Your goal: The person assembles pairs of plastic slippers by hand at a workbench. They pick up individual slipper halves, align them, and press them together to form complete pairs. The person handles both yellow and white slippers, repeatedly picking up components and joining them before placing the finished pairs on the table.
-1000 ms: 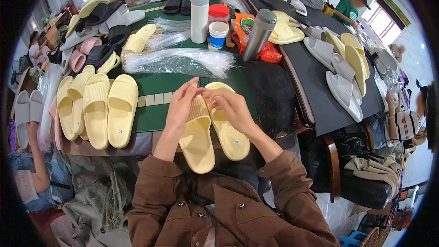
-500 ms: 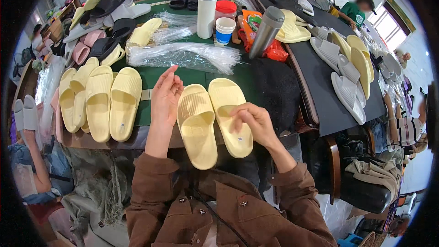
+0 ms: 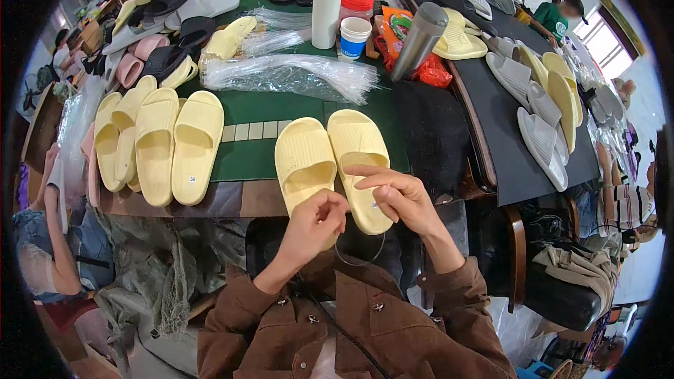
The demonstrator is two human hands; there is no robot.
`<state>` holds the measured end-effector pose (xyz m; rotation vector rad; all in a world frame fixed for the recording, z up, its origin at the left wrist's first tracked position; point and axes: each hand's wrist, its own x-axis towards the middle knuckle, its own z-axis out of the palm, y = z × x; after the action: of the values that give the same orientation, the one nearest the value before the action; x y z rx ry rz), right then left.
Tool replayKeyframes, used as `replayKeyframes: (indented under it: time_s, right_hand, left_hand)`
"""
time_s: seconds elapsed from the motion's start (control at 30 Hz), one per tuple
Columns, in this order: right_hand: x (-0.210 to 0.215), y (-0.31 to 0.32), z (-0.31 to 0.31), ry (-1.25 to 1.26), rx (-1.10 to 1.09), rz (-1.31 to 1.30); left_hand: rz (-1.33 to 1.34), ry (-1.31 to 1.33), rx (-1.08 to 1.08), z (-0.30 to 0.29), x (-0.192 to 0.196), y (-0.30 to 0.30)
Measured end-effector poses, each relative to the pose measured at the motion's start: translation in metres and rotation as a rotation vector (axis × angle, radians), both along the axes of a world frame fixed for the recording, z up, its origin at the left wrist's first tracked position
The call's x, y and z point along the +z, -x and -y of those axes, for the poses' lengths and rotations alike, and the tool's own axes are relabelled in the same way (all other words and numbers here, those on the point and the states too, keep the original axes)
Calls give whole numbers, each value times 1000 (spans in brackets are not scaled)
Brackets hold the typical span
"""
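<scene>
Two pale yellow slide sandals (image 3: 330, 165) lie side by side, soles down, at the near edge of the green table mat (image 3: 256, 123). Four more yellow slides (image 3: 158, 144) sit at the left. A white tumbler (image 3: 326, 8), a red-lidded jar (image 3: 356, 4) and a grey flask (image 3: 420, 41) stand capped (contents hidden). The left hand (image 3: 314, 223), fingers curled, pinches a thin elastic loop (image 3: 359, 256); the right hand (image 3: 394, 196) holds it too, forefinger extended.

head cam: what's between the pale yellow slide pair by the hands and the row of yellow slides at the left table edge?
Head view: only bare green mat with its strip of pale squares lies between the pair and the row.
</scene>
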<state>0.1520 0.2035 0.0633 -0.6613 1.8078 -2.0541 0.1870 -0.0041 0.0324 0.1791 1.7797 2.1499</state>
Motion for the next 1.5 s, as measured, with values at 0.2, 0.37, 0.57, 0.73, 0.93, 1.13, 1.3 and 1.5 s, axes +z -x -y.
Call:
replayKeyframes:
  time_s: [0.2, 0.37, 0.57, 0.73, 0.93, 1.13, 1.3, 1.5]
  right_hand:
    - [4, -5, 5, -154, -116, 2]
    - [0, -14, 19, -212, -115, 109]
    - [-6, -18, 25, -239, -142, 94]
    - [-16, -21, 30, -211, -193, 87]
    - [-20, -2, 3, -105, -462, 55]
    - [-16, 4, -9, -191, -385, 143]
    - [-17, 5, -6, -276, -302, 169]
    - [-28, 21, 7, -453, -272, 72]
  left_hand:
    - [-11, 72, -125, -4, 0, -14]
    - [0, -228, 15, -11, 3, -18]
    - [-43, -189, 75, -9, -11, -22]
    - [53, -170, 47, -3, -14, -24]
    - [-44, 72, 213, 25, -8, -36]
    - [-108, 331, 196, 37, -2, -39]
    - [-350, 504, 205, 33, -4, -22]
    - [-626, 847, 190, 13, -24, -3]
